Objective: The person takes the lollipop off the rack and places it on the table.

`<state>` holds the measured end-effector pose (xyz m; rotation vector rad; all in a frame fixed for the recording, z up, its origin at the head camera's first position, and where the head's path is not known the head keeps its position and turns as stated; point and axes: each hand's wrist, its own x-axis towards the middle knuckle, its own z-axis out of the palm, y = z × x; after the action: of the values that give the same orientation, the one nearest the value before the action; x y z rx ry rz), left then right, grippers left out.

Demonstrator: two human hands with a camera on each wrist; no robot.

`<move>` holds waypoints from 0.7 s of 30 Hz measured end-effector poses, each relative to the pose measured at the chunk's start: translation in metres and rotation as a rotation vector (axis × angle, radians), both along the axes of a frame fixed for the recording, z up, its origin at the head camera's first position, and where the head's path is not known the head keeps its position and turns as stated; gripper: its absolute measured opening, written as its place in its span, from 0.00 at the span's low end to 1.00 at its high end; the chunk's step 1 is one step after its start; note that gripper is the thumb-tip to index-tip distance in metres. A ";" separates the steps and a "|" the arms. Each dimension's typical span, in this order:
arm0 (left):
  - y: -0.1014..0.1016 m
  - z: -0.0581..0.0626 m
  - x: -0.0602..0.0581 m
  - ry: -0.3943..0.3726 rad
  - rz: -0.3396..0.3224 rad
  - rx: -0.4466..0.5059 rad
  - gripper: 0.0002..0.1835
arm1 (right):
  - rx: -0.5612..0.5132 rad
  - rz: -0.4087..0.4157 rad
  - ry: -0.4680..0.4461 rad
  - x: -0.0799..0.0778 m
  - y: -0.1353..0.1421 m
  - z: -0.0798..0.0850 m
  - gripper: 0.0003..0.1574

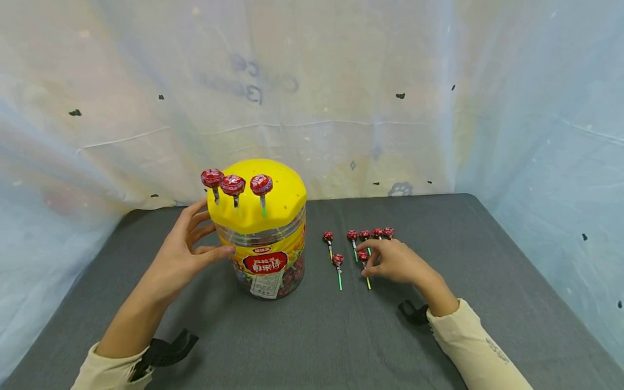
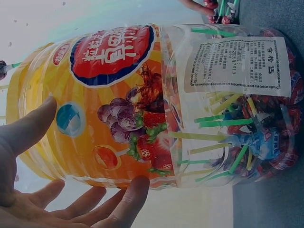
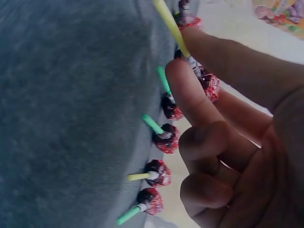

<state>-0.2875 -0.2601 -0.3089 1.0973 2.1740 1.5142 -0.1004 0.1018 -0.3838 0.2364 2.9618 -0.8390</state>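
The lollipop (image 1: 368, 283) in hand has a round head in a shiny red wrapper with dark patches, whitish film gathered at its neck and a straight, thin yellow stick. It is to the right of the big clear plastic jar (image 1: 265, 262) with the yellow wraparound label, among the loose sweets there. Its long axis runs nearly straight away from the person: the head is at the far end, and the stick's free end points back toward the person, veering slightly away from the jar. The right hand (image 1: 397, 262) pinches it between thumb and forefinger close below the head, the other fingers bent in toward the palm. Whether it touches the dark grey cloth-covered table (image 1: 302, 346) I cannot tell. The left hand (image 1: 182, 252) lies against the jar's left side, thumb and fingers spread apart, the thumb touching the front of the label. On top of the jar, three red-wrapped lollipops (image 1: 233, 185) stand in the bulging yellow plastic lid (image 1: 287, 187), heads up and sticks down. Six loose red-headed lollipops with green or yellow sticks (image 1: 337, 260) lie to the jar's right, heads farthest from the person, two of them nearest the jar.
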 end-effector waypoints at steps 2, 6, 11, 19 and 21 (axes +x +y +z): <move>0.000 0.000 0.000 0.001 0.001 0.000 0.50 | 0.002 -0.003 -0.012 -0.001 0.001 -0.002 0.33; 0.000 0.001 -0.001 -0.012 0.000 0.001 0.51 | 0.001 0.000 -0.023 -0.004 0.000 -0.006 0.33; 0.000 0.002 -0.002 -0.022 -0.001 0.001 0.51 | 0.007 -0.007 -0.037 -0.005 -0.001 -0.008 0.32; 0.000 0.001 -0.001 -0.018 0.008 -0.012 0.51 | 0.014 -0.020 -0.037 -0.004 -0.003 -0.006 0.32; 0.000 0.001 0.000 -0.018 0.017 -0.021 0.52 | 0.014 -0.019 -0.038 -0.004 -0.003 -0.006 0.32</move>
<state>-0.2879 -0.2605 -0.3079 1.0576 2.1876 1.4990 -0.1045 0.0992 -0.3898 0.2788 2.9361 -0.8062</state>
